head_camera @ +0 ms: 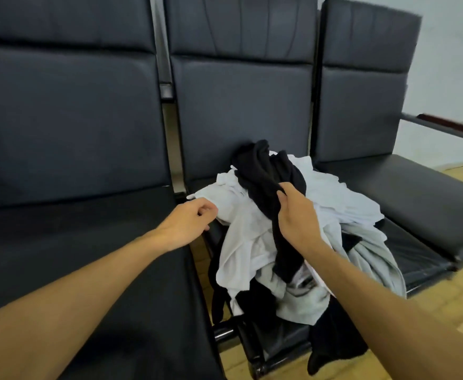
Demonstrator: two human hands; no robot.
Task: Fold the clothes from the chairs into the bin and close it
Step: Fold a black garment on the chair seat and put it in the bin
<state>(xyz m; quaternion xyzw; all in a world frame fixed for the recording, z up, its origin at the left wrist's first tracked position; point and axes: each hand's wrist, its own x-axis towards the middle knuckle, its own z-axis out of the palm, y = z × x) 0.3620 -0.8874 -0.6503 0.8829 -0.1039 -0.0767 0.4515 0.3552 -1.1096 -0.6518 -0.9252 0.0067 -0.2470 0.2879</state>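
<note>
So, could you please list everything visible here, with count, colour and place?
chairs: three, black, in a row
clothes pile: one, white, grey and black, on the middle chair's seat
black garment: one, black, on top of the pile
floor: one, yellow wood, lower right
wall: one, pale, upper right
left hand: one, at the pile's white edge, grip unclear
right hand: one, grips the black garment
</note>
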